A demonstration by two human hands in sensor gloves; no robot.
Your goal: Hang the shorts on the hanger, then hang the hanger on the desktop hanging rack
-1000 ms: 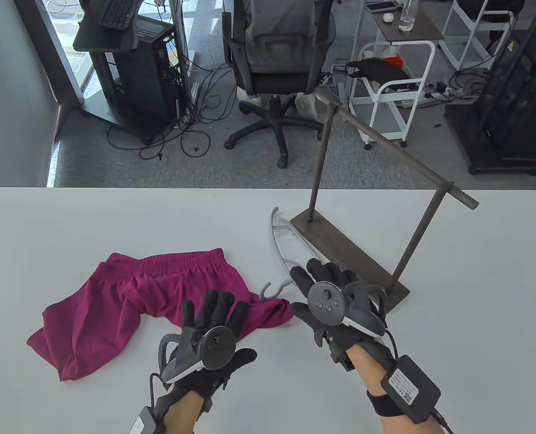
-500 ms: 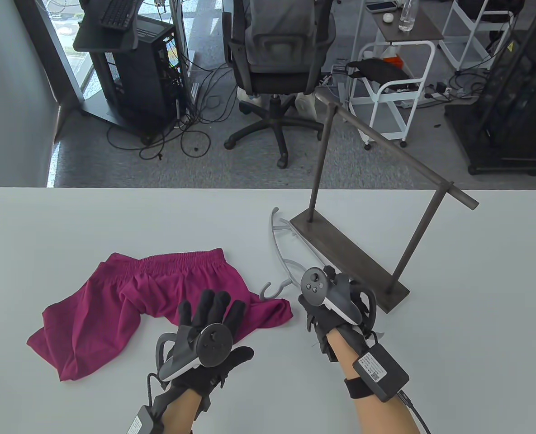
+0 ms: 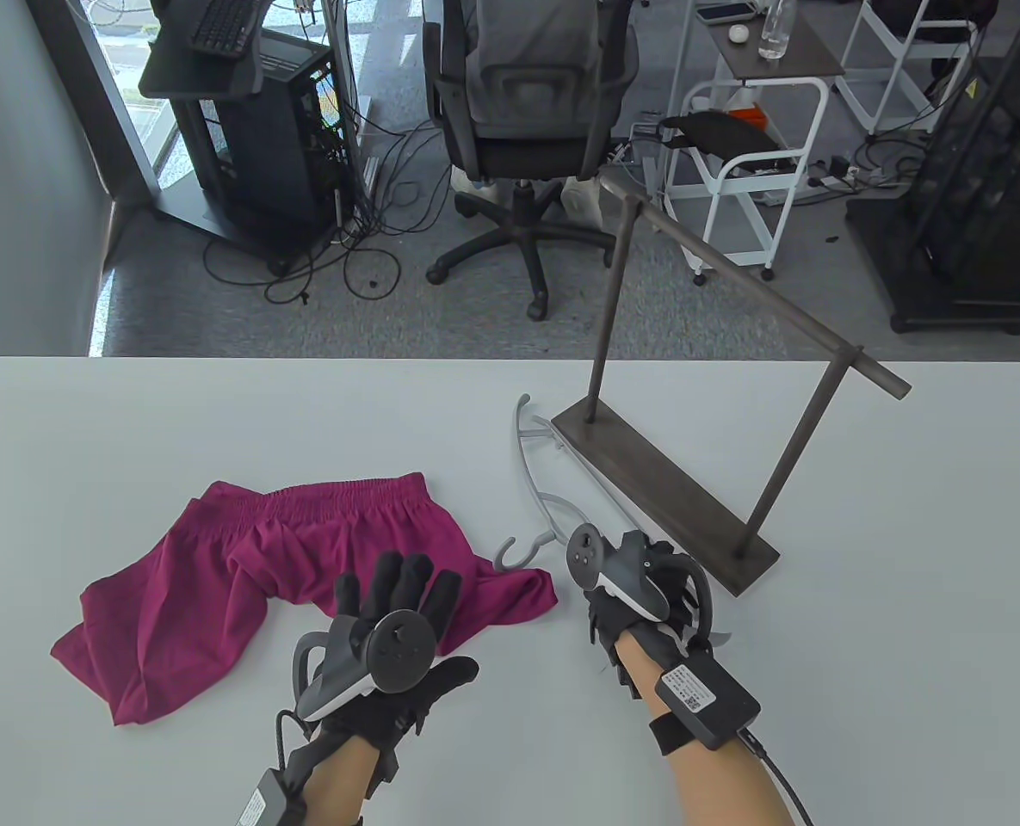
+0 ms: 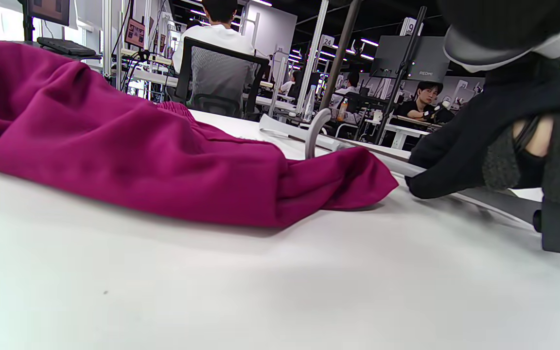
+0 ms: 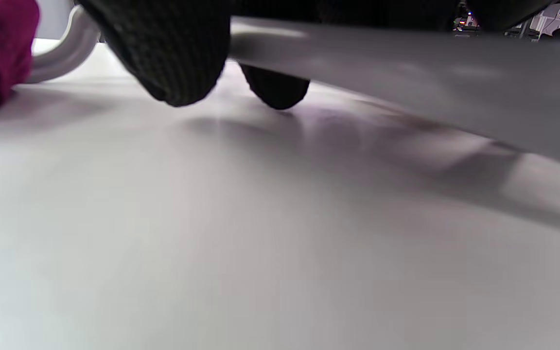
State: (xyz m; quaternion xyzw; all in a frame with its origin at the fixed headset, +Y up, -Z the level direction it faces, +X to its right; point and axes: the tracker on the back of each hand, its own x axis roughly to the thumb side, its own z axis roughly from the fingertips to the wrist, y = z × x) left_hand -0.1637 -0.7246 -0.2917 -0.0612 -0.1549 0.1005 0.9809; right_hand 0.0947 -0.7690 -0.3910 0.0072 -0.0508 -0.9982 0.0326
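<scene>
Crumpled magenta shorts (image 3: 243, 559) (image 4: 114, 146) lie on the white table (image 3: 217, 413), left of centre. A grey plastic hanger (image 3: 531, 482) lies flat between them and the rack, its hook (image 4: 316, 131) beside the shorts' right corner. My right hand (image 3: 617, 559) is tipped down onto the hanger's near end. In the right wrist view its fingertips (image 5: 178, 58) curl round the grey hanger bar (image 5: 406, 68). My left hand (image 3: 398, 576) is over the shorts' right edge with straight fingers, holding nothing. The dark desktop rack (image 3: 673, 499) stands at the right, its top bar (image 3: 751, 292) bare.
The rack's flat base lies right beside the hanger and my right hand. Beyond the table's far edge are an office chair (image 3: 527, 103), a white cart (image 3: 751, 172) and computer stands on the floor.
My right hand has rolled forward and down onto the hanger, its fingers going from spread flat to curled round the bar. My left hand has drifted slightly back and left.
</scene>
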